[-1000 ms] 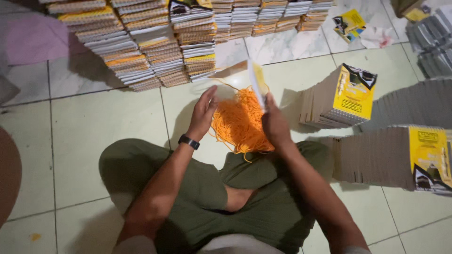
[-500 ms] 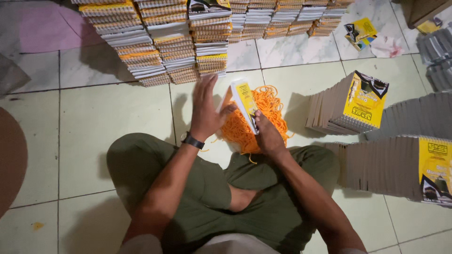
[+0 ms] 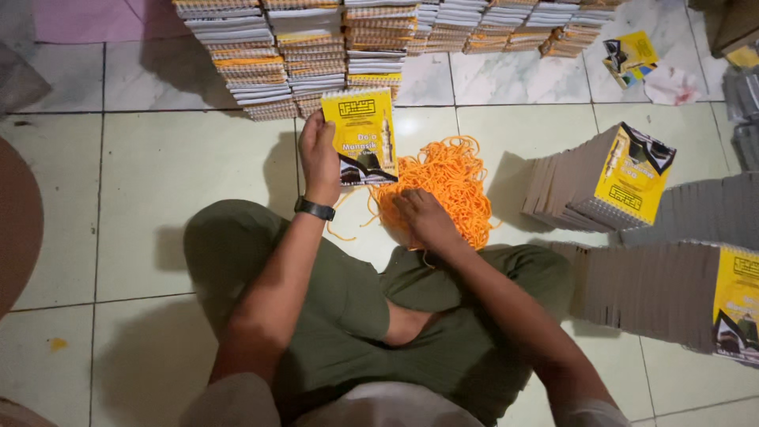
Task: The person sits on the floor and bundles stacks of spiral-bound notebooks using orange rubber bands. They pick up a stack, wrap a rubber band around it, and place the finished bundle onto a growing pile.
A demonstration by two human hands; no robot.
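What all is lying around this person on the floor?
booklet: one, yellow, spiral-bound, held up
cord pile: one, orange, on tiles ahead
stacked booklets: many, far edge
leaning booklet rows: two, grey edges, yellow covers, right side
loose booklet: one, yellow, top right
floor tiles: pale
wristwatch: one, black, left wrist
left hand: grips the booklet
right hand: rests on the cord pile
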